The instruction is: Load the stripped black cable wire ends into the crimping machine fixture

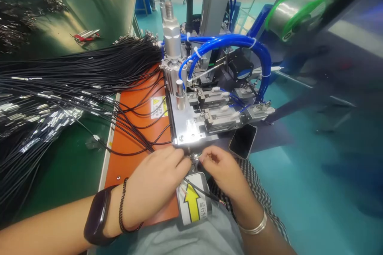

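My left hand (163,179) is closed at the front edge of a metal machine (187,123), its fingers curled over a black cable (205,194). That cable comes out below the hand, and bare wire strands show at its end. My right hand (224,167) is closed in a pinch, thumb against index finger, beside a small metal fixture (195,158). Whatever lies between its fingertips is too small to make out. Beneath both hands is a white rounded cover (183,207) with a yellow arrow.
Black cables (89,69) with shiny ends spread across the left, some crossing the orange plate (127,167). A phone (243,140) lies right of the machine. Blue air hoses (227,41) arch over it. Behind stands a green-rimmed wire spool (295,14). Red-handled pliers (86,36) rest at the back left.
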